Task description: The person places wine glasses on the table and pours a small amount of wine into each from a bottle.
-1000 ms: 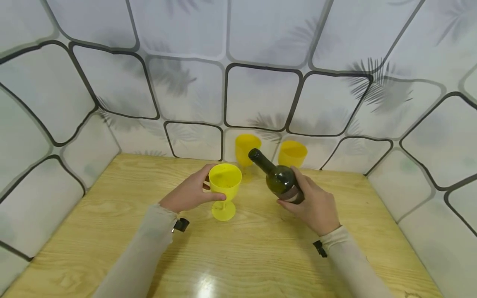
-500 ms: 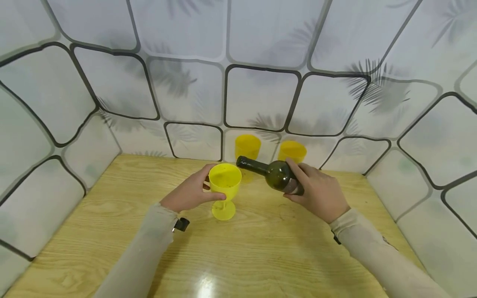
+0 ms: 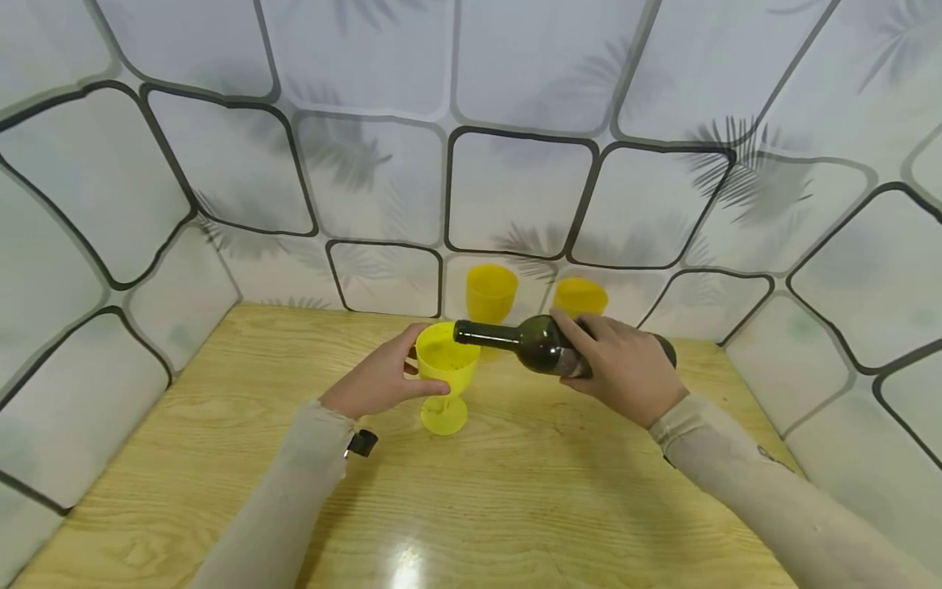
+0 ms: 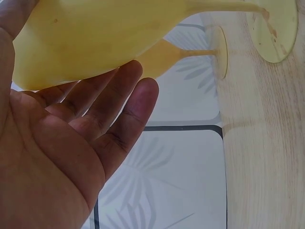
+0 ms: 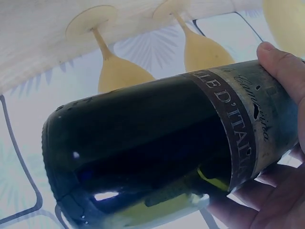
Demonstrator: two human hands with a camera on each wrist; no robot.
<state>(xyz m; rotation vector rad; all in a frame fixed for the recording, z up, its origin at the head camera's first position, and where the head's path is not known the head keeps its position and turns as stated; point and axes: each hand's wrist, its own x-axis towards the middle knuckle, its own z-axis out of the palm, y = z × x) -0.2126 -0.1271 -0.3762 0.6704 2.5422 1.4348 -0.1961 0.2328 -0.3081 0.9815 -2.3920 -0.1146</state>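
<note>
The person's right grip (image 3: 625,368) is clamped round the body of a dark green bottle (image 3: 540,345), whose long axis, taken in the head view, lies close to the three-to-nine o'clock line with the neck at nine. The left grip (image 3: 386,376) is curled about the bowl of a yellow goblet (image 3: 459,378), thumb on the near side, fingers on the far side. The goblet is upright, its foot apparently resting on the table (image 3: 456,499), and it lies at nine o'clock from the right grip. The governing relation, in this assessment, is bottle mouth to goblet rim: the mouth overlaps the opening on its one o'clock side; whether the two touch cannot be told. The left grip is the nearer to the rim. A second goblet (image 3: 491,293) and a third goblet (image 3: 581,296) stand beyond the bottle, at one and two o'clock respectively from the held one
</note>
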